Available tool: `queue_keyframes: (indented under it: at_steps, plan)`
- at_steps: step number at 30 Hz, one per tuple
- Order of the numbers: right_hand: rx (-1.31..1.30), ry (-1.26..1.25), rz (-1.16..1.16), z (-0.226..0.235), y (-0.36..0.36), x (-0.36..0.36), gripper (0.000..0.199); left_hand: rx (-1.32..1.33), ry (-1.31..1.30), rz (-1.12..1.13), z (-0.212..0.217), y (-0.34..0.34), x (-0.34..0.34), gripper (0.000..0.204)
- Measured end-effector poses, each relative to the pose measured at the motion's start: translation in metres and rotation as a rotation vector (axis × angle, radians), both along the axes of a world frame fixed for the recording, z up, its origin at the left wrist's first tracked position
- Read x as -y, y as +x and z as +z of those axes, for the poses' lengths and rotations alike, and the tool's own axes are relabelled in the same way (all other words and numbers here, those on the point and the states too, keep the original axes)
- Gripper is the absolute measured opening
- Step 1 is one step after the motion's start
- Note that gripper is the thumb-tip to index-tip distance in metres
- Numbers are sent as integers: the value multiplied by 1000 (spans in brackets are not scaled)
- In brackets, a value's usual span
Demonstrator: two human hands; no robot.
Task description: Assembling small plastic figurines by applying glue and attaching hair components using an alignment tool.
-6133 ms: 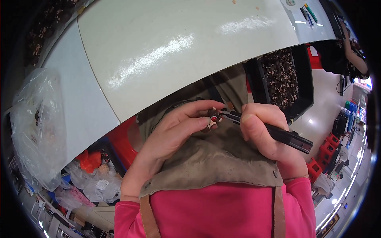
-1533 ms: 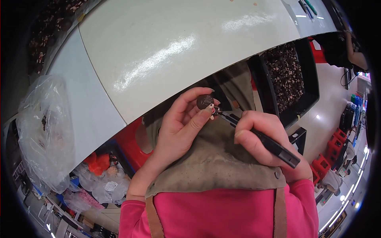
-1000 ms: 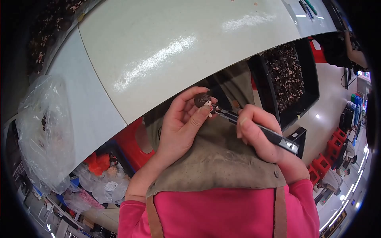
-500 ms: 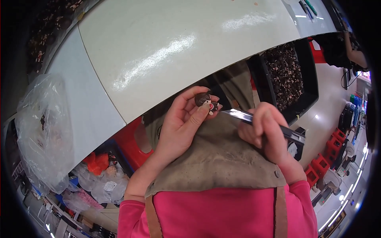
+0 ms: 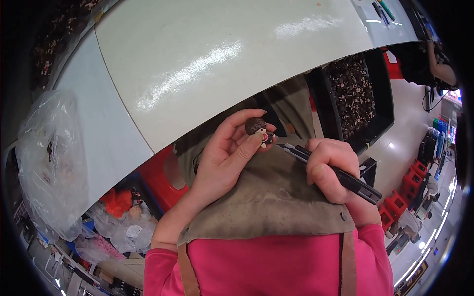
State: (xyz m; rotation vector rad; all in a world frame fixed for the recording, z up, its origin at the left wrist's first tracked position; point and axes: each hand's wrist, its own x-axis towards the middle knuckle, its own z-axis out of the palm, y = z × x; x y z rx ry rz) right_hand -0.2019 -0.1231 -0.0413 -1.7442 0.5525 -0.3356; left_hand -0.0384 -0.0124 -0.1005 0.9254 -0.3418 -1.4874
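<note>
Pinched between the thumb and fingers of my left hand [image 5: 228,157] is a small figurine [image 5: 256,126] with a dark brown head and a bit of red on its body. My fingers hide part of it. My right hand [image 5: 333,170] is closed round a black utility knife [image 5: 353,183], whose blade end points left toward the figurine. The blade tip lies close to the figurine's lower right side; I cannot tell whether they touch. Both hands are above my brown apron [image 5: 276,207], just in front of the table edge.
The pale glossy table [image 5: 207,29] spans the far side. A black crate [image 5: 382,98] of many small brown and pink pieces stands at the right. A clear plastic bag [image 5: 52,163] hangs over the table's left end, above bagged items. A person's arm [image 5: 441,66] shows at far right.
The knife has turned, so its blade no longer shines and its handle slopes more steeply. My right hand has shifted slightly. The figurine has tilted a little in my left hand.
</note>
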Motion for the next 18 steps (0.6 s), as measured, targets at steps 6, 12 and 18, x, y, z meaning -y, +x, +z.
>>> queue_keyframes:
  at_steps: [6, 12, 18]
  plan:
    - [-18, -48, 11, -3, -1, 0, 32, 53, -33, -6, -4, -1, 0, 35]
    - [-38, -58, 3, -4, 0, 1, 30, 55, -23, 3, -2, -1, 1, 35]
    - [-38, -59, -7, -6, 1, 0, 28, 63, -30, -3, -3, -2, 1, 35]
